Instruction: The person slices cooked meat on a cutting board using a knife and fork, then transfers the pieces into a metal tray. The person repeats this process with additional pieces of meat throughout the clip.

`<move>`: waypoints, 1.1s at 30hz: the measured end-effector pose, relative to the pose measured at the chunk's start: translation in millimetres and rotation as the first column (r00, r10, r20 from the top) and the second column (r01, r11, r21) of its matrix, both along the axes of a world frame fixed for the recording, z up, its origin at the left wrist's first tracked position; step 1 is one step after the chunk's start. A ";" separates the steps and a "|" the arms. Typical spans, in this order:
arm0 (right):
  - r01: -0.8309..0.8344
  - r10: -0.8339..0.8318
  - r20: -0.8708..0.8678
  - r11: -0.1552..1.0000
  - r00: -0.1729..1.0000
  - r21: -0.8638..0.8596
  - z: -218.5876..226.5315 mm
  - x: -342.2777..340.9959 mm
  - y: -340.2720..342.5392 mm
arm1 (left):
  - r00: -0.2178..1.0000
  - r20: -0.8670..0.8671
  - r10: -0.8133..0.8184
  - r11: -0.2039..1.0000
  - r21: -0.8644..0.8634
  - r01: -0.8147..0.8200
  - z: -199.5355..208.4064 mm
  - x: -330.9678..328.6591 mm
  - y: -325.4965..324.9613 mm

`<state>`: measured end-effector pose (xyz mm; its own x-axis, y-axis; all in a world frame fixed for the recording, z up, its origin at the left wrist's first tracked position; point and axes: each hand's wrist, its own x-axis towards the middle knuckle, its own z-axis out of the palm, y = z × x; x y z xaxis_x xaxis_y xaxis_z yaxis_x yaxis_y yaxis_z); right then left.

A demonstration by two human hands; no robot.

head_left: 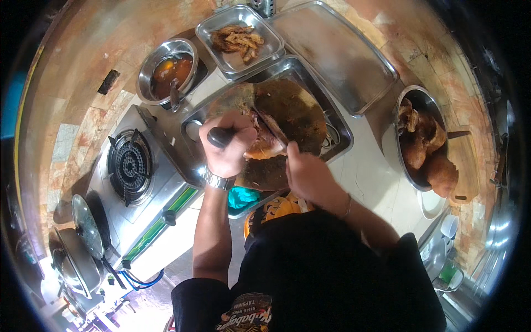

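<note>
The piece of meat (268, 145) lies on the round board (301, 108) between both hands, just right of the left hand (228, 149) and up-left of the right hand (308, 170), its long axis unclear. Left fingers clench a black handle (220, 137), its butt upward; the right forearm slants in, its fingers' grip impossible to tell

Part of the meat (266, 145) is hidden behind the left grip (228, 152), as is whatever joins the black handle (220, 137). The fingertips of the right grip (308, 172) are concealed. An orange-and-black item (272, 212) is partly covered by the black shirt (332, 265) — and a metal holder (265, 8) is cut off by the top edge.
</note>
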<state>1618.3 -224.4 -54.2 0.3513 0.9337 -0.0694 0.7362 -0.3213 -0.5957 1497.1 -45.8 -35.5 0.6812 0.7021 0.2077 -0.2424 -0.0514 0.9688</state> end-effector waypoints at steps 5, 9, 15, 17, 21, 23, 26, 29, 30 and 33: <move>0.014 -0.020 -0.063 0.996 0.998 -0.093 -10.2 -10.3 -1.1 | 1.000 0.017 0.010 1.000 0.001 -0.010 -2.5 -1.5 1.9; 0.069 -0.071 0.029 0.996 0.997 0.058 -15.0 -7.9 -11.5 | 0.968 0.249 -0.045 0.973 -0.209 0.099 -1.1 -7.4 9.8; 0.028 -0.028 0.003 0.999 1.000 0.033 -3.7 -3.5 -2.7 | 0.990 0.141 -0.013 0.982 -0.183 0.039 -13.6 -11.0 8.9; -0.022 0.019 0.028 0.994 0.999 0.105 -5.3 6.1 1.1 | 0.976 0.218 0.008 0.965 -0.256 0.050 -19.4 -14.0 13.9; 0.064 -0.063 -0.175 0.998 0.983 -0.001 -22.4 19.4 -14.0 | 0.890 0.455 -0.032 0.951 -0.259 0.167 -23.3 -26.1 38.1; 0.048 -0.036 -0.143 0.996 0.989 0.078 -32.6 16.3 -25.6 | 0.853 0.518 -0.068 0.936 -0.263 0.234 -25.4 -30.3 38.7; 0.028 -0.020 -0.031 0.962 0.999 0.270 -37.5 1.2 -27.2 | 0.935 0.344 0.090 0.980 -0.197 -0.022 -27.2 -28.1 24.8; 0.078 -0.077 -0.018 0.990 0.997 0.120 -20.5 -7.8 -15.0 | 0.945 0.304 0.117 0.958 -0.285 -0.027 -22.0 -23.7 9.3; 0.048 -0.051 0.016 0.986 0.999 0.158 -10.4 -7.2 -11.3 | 0.947 0.300 0.112 0.954 -0.301 -0.017 -18.7 -21.6 7.8; 0.059 -0.068 0.047 0.981 0.997 0.182 22.5 -5.1 -9.9 | 0.944 0.325 0.065 0.954 -0.297 0.037 -9.3 -18.9 7.2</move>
<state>1613.1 -234.3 -31.7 0.4088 0.9048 0.1187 0.7497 -0.2588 -0.6090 1478.3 -38.6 -44.7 0.6001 0.7747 0.1994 -0.5494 0.2180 0.8066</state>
